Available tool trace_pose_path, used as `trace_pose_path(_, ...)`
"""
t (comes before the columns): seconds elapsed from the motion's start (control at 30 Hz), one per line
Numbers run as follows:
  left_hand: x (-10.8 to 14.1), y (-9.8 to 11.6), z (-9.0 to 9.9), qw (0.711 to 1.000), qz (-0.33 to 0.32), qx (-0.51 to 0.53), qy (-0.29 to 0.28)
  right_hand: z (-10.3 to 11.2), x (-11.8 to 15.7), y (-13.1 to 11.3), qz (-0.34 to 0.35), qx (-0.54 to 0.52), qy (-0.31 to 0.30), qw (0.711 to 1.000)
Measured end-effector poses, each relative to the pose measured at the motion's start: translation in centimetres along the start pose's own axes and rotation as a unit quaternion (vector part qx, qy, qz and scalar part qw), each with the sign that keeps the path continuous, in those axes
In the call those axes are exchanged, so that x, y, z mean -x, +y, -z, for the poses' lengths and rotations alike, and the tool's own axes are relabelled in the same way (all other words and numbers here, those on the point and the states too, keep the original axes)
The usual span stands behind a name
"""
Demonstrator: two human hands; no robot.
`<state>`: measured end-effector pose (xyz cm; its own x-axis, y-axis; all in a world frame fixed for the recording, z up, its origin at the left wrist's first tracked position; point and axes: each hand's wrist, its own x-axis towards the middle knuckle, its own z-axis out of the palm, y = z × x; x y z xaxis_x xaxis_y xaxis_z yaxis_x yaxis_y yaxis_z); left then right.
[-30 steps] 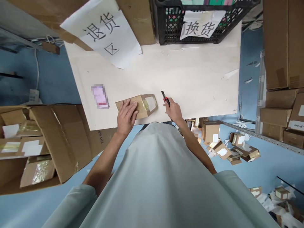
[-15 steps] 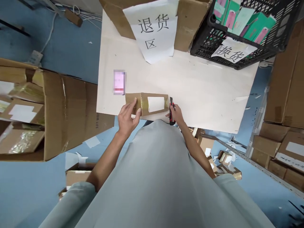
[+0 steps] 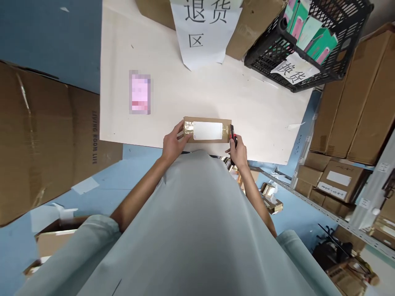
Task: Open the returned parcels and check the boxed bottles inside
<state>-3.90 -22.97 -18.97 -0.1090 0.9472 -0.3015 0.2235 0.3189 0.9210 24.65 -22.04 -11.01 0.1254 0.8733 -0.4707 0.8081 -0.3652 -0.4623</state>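
A small cardboard box [image 3: 207, 131] lies lengthwise near the front edge of the white table, taped at both ends, a blank-looking white label on top. My left hand [image 3: 174, 144] grips its left end, thumb along the near side and fingers on the end. In my right hand [image 3: 238, 152] is a black and red box cutter [image 3: 232, 133], held upright against the box's right end. Whether its blade is out or in the tape I cannot tell.
A pixelated pink item [image 3: 140, 93] lies at the table's left. Behind stand a cardboard box with a paper sign [image 3: 203, 45] and a black crate [image 3: 262, 61] of green and pink packages. A large carton [image 3: 46, 139] is at left; a shelf with boxes [image 3: 336, 181] is at right.
The small box has turned and shifted right relative to my body. My left hand has gone from resting on it to gripping its left end. The box cutter now meets its right end.
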Motion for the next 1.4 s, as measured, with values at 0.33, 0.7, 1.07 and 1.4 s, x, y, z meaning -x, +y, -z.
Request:
trace_pose_path(0.33,-1.1,-1.3,1.2,0.995,0.009,0.081,-0.053,0.8,0.4,-10.7,0.204,0.38,-0.178,0.884)
trace_pose_path(0.7,-1.6,-2.1,0.9,0.989,0.013,0.134,-0.056,-0.2,-2.9,-15.4,0.273,0.501,-0.243,0.785)
trace_pose_path(1.07,-2.0,-2.0,1.0,0.989,0.014,0.135,-0.054,-0.7,-3.9,-17.0,0.317,0.513,-0.261,0.754)
trace_pose_path(1.4,-1.7,-1.1,1.2,0.989,0.041,0.136,-0.043,2.9,-3.7,-12.6,0.261,0.512,-0.237,0.783)
